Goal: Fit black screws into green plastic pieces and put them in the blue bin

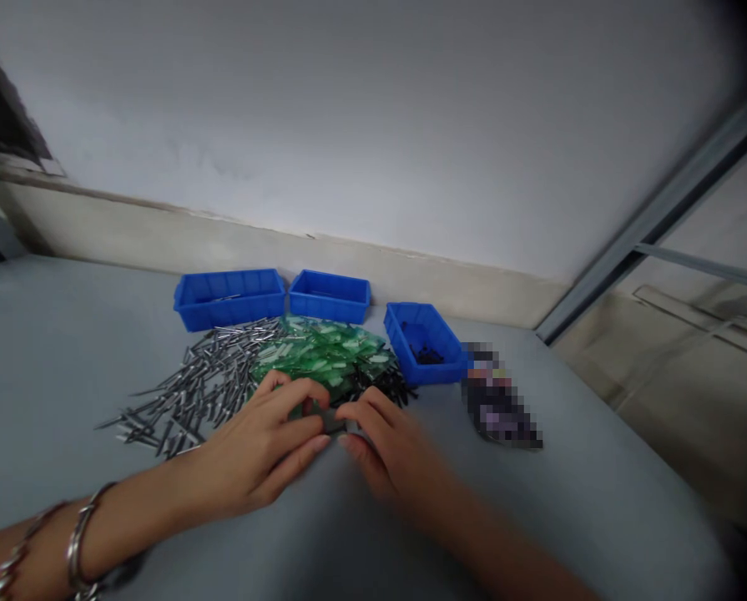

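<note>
My left hand (273,446) is low over the table, fingers curled and thumb pressed toward the forefinger. Close beside it, my right hand (389,451) has its thumb and fingers drawn together in a pinch. The fingertips almost meet around a small greyish piece (350,426), too blurred to name. Just beyond the hands is a heap of translucent green flat pieces (329,355). Thin metal rods (207,384) lie scattered behind and left of my left hand. Small black parts (391,386) lie beyond my right hand, against the green heap.
Along the wall stand a long blue bin (230,313) with a few rods, a second blue bin (329,310), and a third blue bin (429,367) with black parts. A pixelated dark object (502,409) lies at the right. A metal frame (648,221) rises beyond the grey table (47,359).
</note>
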A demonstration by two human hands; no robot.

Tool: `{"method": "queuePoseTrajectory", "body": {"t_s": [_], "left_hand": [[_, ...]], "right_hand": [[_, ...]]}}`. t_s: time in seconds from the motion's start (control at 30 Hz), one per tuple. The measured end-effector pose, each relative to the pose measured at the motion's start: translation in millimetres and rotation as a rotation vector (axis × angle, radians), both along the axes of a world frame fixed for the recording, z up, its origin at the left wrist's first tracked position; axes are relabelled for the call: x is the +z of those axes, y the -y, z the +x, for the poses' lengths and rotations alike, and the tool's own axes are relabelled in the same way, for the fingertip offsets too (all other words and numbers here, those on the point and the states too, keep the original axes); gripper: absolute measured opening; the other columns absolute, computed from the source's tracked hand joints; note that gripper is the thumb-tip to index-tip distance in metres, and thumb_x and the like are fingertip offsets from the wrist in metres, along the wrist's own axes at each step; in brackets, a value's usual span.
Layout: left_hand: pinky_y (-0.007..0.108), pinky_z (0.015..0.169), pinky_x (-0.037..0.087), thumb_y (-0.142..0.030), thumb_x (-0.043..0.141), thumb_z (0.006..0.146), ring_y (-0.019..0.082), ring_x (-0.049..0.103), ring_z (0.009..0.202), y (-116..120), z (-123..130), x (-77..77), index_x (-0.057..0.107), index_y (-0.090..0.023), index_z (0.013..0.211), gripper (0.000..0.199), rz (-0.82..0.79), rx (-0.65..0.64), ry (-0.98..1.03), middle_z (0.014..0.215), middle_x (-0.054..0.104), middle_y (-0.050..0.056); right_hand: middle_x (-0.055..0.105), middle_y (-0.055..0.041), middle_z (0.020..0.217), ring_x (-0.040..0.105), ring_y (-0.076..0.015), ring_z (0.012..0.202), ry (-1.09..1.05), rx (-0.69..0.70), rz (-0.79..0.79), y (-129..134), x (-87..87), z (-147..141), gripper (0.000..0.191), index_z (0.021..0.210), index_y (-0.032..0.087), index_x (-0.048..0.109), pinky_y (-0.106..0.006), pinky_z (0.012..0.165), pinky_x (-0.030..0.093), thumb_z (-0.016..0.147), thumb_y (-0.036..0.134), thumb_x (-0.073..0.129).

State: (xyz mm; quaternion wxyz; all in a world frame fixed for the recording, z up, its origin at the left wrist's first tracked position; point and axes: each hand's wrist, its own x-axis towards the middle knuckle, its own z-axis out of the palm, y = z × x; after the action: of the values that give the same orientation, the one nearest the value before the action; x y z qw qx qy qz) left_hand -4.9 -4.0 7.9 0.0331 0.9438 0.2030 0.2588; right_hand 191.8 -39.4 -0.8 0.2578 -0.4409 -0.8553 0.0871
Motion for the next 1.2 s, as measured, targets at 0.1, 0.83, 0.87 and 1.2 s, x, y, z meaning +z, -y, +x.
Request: {"method": "queuePoseTrajectory", "body": {"t_s": [0.1, 0.83, 0.87, 1.2], "left_hand": [[0.034, 0.076, 0.033, -0.012, 0.039, 0.088, 0.019, 0.043, 0.087, -0.9, -0.2, -0.6, 0.055, -0.016, 0.08, 0.018, 0.005, 0.0, -0.006, 0.094, 0.048, 0.007], [0.035, 0.079, 0.032, -0.019, 0.045, 0.088, 0.02, 0.044, 0.088, -2.5, -4.4, -3.2, 0.055, -0.016, 0.085, 0.01, -0.025, 0.007, -0.096, 0.1, 0.049, 0.008], [0.035, 0.079, 0.032, -0.019, 0.045, 0.088, 0.02, 0.044, 0.088, -3.1, -4.5, -3.1, 0.054, -0.016, 0.084, 0.011, -0.033, 0.001, -0.097, 0.1, 0.048, 0.008], [0.034, 0.077, 0.03, -0.013, 0.039, 0.088, 0.018, 0.042, 0.084, 0.0, -0.6, -5.1, 0.053, -0.015, 0.074, 0.02, -0.025, -0.002, -0.023, 0.094, 0.047, 0.007]], "right_hand": [[0.056, -0.0063, 0.093, 0.055, -0.0155, 0.085, -0.003, -0.003, -0.017, -0.3, 0.0, 0.6, 0.027, 0.102, 0.017, 0.056, -0.028, 0.072, 0.048, 0.094, 0.031, 0.034], [0.054, -0.0037, 0.085, 0.051, -0.0127, 0.075, -0.043, 0.036, 0.001, 1.2, 0.2, 0.7, 0.029, 0.086, 0.017, 0.056, -0.024, 0.065, 0.044, 0.095, 0.028, 0.031], [0.054, -0.0037, 0.085, 0.051, -0.0126, 0.075, -0.035, 0.035, -0.001, 1.3, 0.8, 0.5, 0.029, 0.086, 0.018, 0.056, -0.024, 0.066, 0.044, 0.095, 0.028, 0.031], [0.054, -0.0035, 0.084, 0.051, -0.0131, 0.075, -0.022, 0.043, 0.004, 0.0, 0.1, 0.3, 0.024, 0.087, 0.019, 0.056, -0.024, 0.066, 0.044, 0.094, 0.025, 0.033]]}}
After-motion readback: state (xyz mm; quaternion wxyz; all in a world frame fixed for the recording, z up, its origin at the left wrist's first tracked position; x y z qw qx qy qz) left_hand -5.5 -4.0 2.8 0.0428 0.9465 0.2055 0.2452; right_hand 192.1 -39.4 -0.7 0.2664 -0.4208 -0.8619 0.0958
